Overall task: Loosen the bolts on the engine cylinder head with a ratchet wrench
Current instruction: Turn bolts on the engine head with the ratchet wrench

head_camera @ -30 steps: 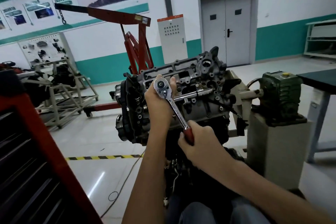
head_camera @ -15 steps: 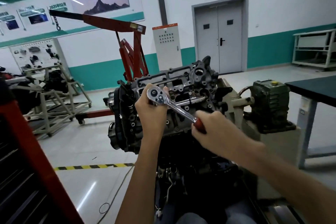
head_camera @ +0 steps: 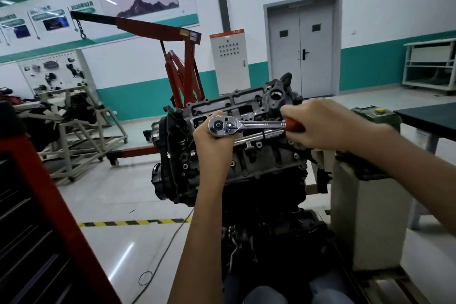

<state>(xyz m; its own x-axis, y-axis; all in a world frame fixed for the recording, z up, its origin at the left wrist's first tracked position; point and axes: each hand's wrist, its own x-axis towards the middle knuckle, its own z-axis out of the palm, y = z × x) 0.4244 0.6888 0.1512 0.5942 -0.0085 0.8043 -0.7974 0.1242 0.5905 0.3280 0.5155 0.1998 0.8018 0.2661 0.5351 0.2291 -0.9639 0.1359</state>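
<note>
The single view comes from a wide-angle camera worn on the person's head, looking forward and somewhat down at the engine [head_camera: 266,160]. The engine fills the middle of the frame, close enough that the left hand [head_camera: 212,138] and right hand [head_camera: 318,126] rise from the bottom edge and hold the ratchet wrench [head_camera: 246,124] against its top. Beyond the engine the camera faces across the workshop floor [head_camera: 118,195] to the far wall [head_camera: 246,7], with the red engine hoist [head_camera: 158,28] behind and left of the engine and the grey double door [head_camera: 318,57] well behind it to the right.
</note>
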